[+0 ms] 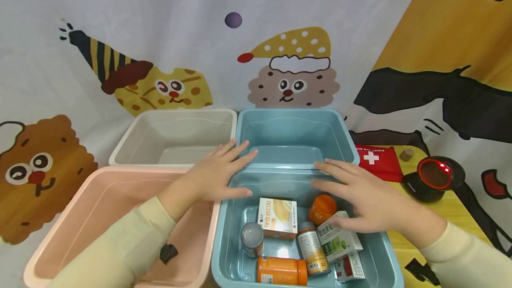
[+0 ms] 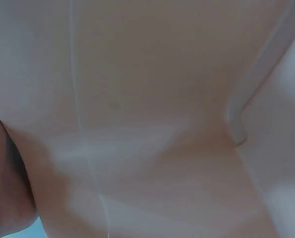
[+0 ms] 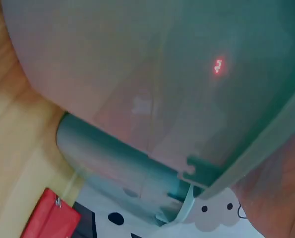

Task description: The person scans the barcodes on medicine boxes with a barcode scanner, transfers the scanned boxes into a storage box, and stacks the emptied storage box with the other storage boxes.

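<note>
Red pouch: "FIRST AID KIT"; box: "弹性创口贴"; left fingers, right fingers spread.

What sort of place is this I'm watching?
Probably an indoor, makeshift tabletop work spot: a cartoon-print cloth hangs as a backdrop, the near blue bin holds boxes and bottles, and a red first aid pouch lies on a wood-look table.

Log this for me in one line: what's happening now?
left hand: spread, empty; right hand: spread, empty; near blue bin: boxes, bottles inside; black device: glowing red
</note>
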`<state>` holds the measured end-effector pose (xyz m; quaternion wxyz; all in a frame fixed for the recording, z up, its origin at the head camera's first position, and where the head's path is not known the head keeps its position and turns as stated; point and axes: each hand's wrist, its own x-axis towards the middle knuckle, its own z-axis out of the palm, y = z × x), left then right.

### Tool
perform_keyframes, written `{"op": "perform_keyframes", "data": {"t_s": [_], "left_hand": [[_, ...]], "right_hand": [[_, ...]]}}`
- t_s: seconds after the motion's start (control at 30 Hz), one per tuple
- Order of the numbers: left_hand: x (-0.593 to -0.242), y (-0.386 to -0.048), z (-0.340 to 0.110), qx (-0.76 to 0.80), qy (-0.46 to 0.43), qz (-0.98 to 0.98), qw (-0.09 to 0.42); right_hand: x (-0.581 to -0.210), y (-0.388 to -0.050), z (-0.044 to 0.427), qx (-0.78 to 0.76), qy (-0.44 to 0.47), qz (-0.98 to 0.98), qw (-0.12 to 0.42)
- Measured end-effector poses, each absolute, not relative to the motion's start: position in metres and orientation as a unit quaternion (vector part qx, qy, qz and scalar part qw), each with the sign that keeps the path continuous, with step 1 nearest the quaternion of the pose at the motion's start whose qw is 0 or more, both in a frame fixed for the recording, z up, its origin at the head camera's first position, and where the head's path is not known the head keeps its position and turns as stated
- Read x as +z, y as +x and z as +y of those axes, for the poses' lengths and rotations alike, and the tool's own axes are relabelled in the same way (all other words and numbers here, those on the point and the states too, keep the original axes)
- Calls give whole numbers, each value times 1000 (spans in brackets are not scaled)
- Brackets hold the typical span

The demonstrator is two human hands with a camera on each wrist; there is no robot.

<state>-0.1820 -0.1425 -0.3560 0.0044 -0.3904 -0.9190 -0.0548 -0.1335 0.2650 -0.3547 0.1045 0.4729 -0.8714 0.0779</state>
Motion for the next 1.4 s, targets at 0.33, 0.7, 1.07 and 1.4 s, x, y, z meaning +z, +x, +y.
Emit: {"op": "perform_keyframes", "data": {"t_s": [0.33, 0.7, 1.07, 1.4], "left_hand": [[-343, -190, -161, -140, -338, -930, -34], [-324, -199, -229, -197, -198, -940, -195], [-334, -214, -248, -180, -201, -932, -242], [-346, -208, -262, -147, -211, -949, -185]], "right_hand": [[-363, -119, 251, 88, 480, -863, 132], [-366, -108, 248, 55, 404, -913, -28], [-364, -99, 243, 17, 351, -927, -132], [-365, -93, 234, 11, 325, -927, -185]]}}
